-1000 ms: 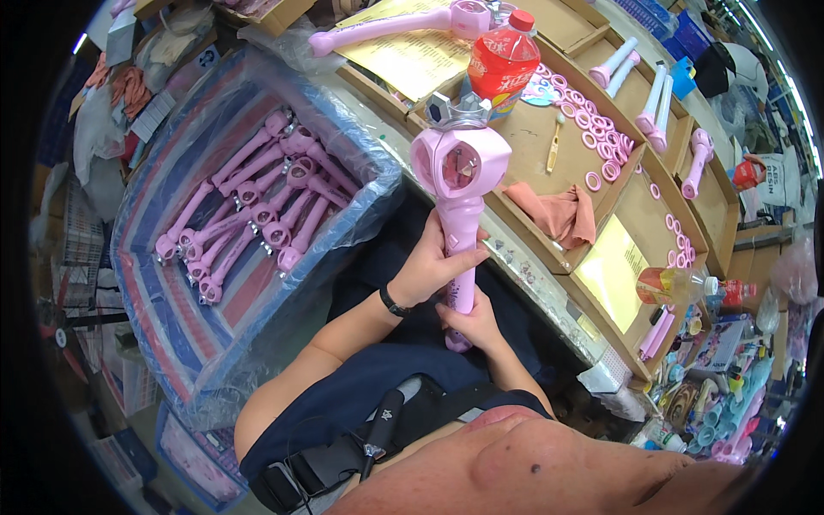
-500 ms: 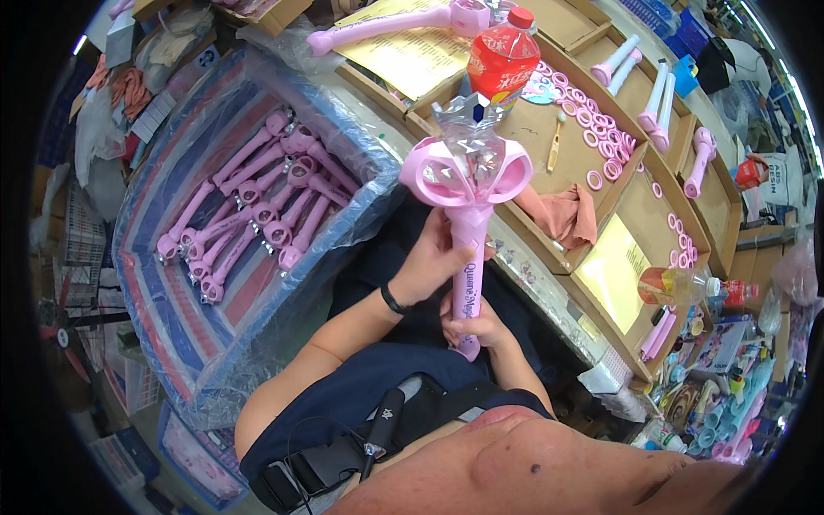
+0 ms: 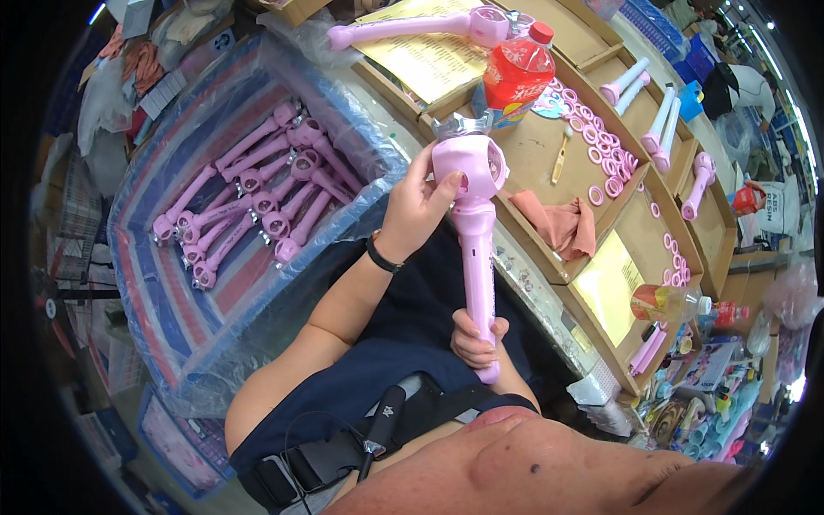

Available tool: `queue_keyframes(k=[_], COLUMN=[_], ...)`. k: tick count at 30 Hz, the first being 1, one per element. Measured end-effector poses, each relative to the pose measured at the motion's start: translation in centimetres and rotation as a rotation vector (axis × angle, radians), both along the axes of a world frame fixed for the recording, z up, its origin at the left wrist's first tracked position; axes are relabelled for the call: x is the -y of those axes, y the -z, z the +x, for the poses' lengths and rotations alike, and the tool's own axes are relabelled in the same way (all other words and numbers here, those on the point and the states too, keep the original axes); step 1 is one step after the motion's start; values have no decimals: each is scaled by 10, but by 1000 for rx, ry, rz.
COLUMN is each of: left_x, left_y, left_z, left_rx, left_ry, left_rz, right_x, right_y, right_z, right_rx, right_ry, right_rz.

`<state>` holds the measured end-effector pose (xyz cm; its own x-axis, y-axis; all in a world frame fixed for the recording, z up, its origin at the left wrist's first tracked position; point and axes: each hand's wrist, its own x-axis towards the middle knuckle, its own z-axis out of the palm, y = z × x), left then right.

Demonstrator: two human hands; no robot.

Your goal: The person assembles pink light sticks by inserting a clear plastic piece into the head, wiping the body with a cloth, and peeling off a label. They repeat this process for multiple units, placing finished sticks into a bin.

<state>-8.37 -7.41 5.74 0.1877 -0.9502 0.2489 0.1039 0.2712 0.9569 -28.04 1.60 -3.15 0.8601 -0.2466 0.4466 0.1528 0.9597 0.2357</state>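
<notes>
A pink toy wand stands nearly upright in front of me, its round openwork head and silver crown at the top. My left hand, with a black band on its wrist, grips the head, the thumb pressed on its near side. My right hand is wrapped around the lower end of the handle. To the left, several similar pink wands lie piled in a plastic-lined striped bag.
A workbench on the right carries cardboard trays with pink rings, a brush and an orange cloth. A red-labelled bottle stands near the wand's crown. Another pink wand lies across a yellow sheet.
My left hand has moved up from the handle to the wand's head. The wand has turned about its length, so the printed side faces away. My right hand still holds the lower handle.
</notes>
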Motion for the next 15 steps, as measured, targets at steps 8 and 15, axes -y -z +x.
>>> queue_keyframes(k=[8,15], left_x=[-4,4], left_y=[15,14], left_z=[8,19], left_rx=[-100,-228], left_ry=[28,-186], left_rz=[-91,-91], right_x=[4,15], right_y=[-26,-82], right_z=[3,-6], right_rx=[8,-1951], right_ry=[-18,739], right_rz=[6,-1646])
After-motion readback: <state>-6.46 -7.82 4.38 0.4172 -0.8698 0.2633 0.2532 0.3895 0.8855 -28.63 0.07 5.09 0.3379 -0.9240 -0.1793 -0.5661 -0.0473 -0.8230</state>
